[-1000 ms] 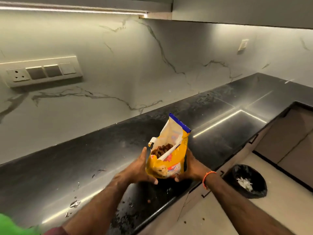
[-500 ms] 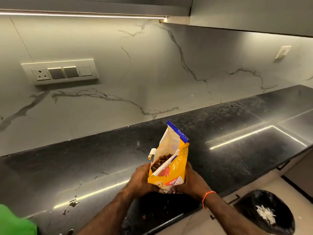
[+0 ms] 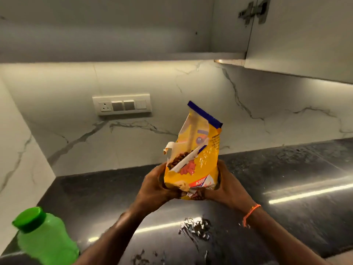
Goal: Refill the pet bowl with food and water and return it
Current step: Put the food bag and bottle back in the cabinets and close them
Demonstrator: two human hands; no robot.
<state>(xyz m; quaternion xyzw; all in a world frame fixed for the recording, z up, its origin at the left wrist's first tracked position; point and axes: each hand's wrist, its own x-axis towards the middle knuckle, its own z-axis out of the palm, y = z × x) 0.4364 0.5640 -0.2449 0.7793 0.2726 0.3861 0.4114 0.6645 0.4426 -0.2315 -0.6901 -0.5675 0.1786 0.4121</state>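
Note:
An open yellow pet food bag (image 3: pixel 198 159) with a blue top strip is held upright above the black counter (image 3: pixel 286 188). Brown kibble shows through its torn opening on the left side. My left hand (image 3: pixel 154 185) grips the bag's lower left side and my right hand (image 3: pixel 227 185), with an orange thread on the wrist, grips its lower right side. A green water bottle (image 3: pixel 44 238) with a green cap stands at the lower left on the counter. No pet bowl is in view.
A marble backsplash with a switch and socket plate (image 3: pixel 122 105) rises behind the counter. An upper cabinet (image 3: pixel 286 35) with its underside and a hinge hangs overhead. Water spots (image 3: pixel 194 226) lie on the counter near me.
The view has tilted up and swung left, so the bin on the floor has left the frame and the green bottle has come in. Both hands have raised the bag slightly.

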